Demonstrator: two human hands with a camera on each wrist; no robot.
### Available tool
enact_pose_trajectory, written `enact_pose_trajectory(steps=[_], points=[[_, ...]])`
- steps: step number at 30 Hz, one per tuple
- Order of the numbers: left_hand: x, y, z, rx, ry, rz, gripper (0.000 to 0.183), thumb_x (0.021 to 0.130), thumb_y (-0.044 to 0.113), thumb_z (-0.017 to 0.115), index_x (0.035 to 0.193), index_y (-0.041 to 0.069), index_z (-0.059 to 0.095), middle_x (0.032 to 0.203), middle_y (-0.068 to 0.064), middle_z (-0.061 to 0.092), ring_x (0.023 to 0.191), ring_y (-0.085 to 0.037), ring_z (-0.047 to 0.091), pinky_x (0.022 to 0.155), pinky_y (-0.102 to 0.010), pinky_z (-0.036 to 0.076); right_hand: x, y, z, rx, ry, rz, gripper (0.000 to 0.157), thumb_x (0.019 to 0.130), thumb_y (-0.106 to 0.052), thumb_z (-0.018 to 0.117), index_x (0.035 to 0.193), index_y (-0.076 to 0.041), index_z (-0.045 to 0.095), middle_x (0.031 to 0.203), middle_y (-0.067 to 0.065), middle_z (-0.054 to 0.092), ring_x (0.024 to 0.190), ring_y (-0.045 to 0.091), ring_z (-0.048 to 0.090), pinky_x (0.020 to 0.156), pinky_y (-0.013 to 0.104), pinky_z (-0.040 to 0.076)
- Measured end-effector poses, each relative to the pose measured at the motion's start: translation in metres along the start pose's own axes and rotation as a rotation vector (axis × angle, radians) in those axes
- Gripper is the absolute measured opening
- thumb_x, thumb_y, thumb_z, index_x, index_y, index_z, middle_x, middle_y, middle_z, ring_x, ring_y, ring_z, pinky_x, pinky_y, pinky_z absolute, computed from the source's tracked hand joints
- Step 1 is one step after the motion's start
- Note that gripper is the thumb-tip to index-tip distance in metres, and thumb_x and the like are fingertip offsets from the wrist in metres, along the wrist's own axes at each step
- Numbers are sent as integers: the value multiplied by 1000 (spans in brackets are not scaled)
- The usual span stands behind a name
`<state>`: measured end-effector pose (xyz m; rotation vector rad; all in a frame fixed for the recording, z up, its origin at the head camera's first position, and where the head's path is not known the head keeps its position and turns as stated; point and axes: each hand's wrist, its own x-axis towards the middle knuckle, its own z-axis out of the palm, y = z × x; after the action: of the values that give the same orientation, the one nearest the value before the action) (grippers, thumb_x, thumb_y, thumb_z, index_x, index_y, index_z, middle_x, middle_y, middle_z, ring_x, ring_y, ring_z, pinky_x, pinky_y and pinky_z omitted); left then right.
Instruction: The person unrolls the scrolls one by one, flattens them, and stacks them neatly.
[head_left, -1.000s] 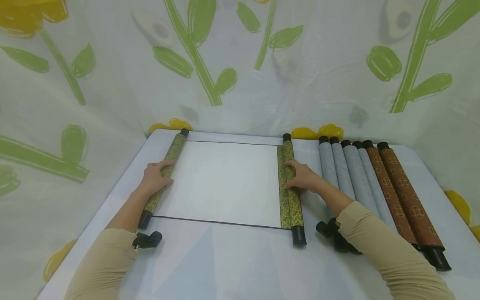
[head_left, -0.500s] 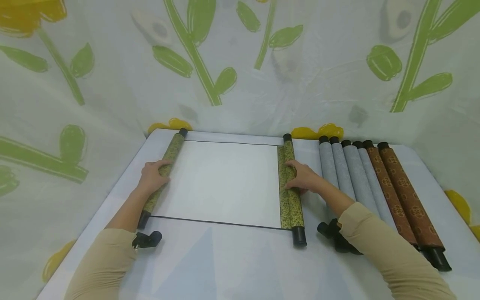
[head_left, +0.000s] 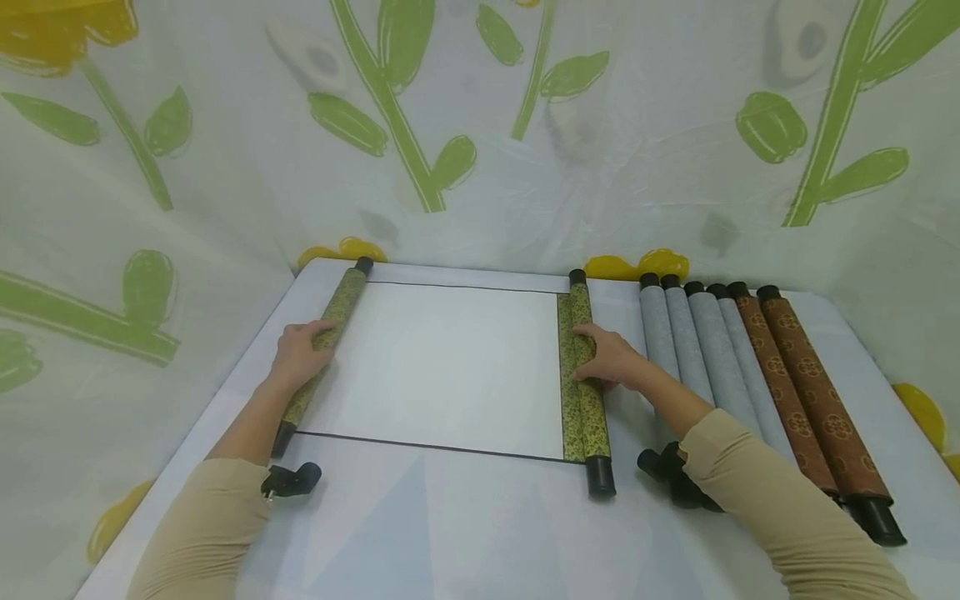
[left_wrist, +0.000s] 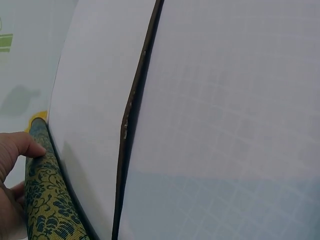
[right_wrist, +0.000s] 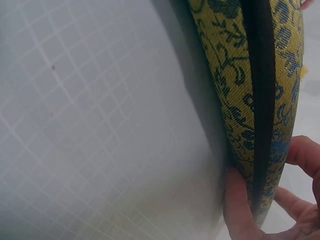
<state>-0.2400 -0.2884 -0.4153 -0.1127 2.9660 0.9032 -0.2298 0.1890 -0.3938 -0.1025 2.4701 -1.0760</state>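
A hanging scroll lies partly unrolled across the table, its white sheet showing between two rolls with green-gold patterned cloth and black end knobs. My left hand holds the left roll near its middle, fingers over the far part and thumb on the sheet side. The patterned cloth of this roll fills the lower left of the left wrist view. My right hand grips the right roll, fingers and thumb on either side of it. In the right wrist view, fingers wrap the brocade roll.
To the right lie several rolled scrolls side by side: grey ones and brown patterned ones, with black knobs. The right forearm passes over the grey ones. A white table bears everything, with a leaf-printed curtain behind. Black wrist cameras sit at both wrists.
My left hand and the left roll have shifted slightly left, so a little more white sheet shows. The right hand keeps its place on the right roll.
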Motion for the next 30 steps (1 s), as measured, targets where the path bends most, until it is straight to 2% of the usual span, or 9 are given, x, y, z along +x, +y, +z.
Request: enact_pose_trajectory(steps=[11, 25, 30], points=[[2, -5, -3, -3, -17, 27, 48, 88, 7, 46, 135, 0, 47, 132, -40, 30, 122, -56, 30, 99, -66, 28, 1, 1, 0, -14, 7, -1, 82, 80, -8, 72, 148, -7, 26, 142, 35, 29, 87, 32, 60, 57, 38, 55], [4, -12, 4, 11, -28, 12, 48, 93, 7, 41, 140, 1, 39, 135, -41, 24, 123, -58, 27, 96, -66, 32, 0, 2, 0, -18, 4, -1, 81, 80, -9, 71, 148, -8, 26, 140, 35, 31, 84, 30, 61, 56, 36, 55], [5, -14, 3, 60, -23, 2, 49, 92, 9, 49, 140, 4, 41, 133, -40, 29, 121, -57, 32, 96, -66, 33, 1, 2, 0, -26, 5, -4, 81, 80, -9, 72, 148, -8, 27, 139, 34, 32, 78, 28, 61, 55, 36, 54]])
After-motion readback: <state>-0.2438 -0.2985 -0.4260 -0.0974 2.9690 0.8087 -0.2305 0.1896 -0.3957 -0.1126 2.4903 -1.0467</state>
